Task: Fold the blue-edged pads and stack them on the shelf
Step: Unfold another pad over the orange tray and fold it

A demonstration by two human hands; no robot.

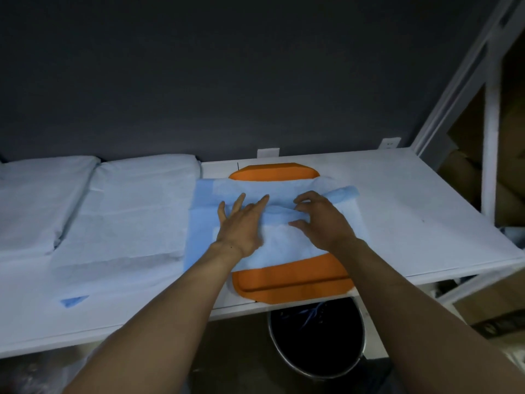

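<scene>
On the white shelf [412, 194], dead centre, I see the blue-edged pad [284, 240] over an orange tray [292, 282]. The left hand [241, 223] presses it, fingers straight; the right hand [321, 220] pinches its fold, fingers curled. At nine o'clock lie folded pads [127, 209].

Single view, recorded by a wide-angle camera worn on the head. Stood just in front of the white shelf [397, 200] and above its level. Faced forward and tilted down, toward the dark wall [255, 66] behind. Sat close: took in both forearms, entering from the lower corners, up to the left hand [241, 226] and right hand [324, 220] near mid-frame. Centred on the blue-edged pad [284, 243] over the orange tray [292, 280]. Reached left to the stacked pads [127, 200], right to the upright frame [488, 137], and below the front edge to a dark bin [326, 356]. Bowed straight edges toward the margins.
</scene>
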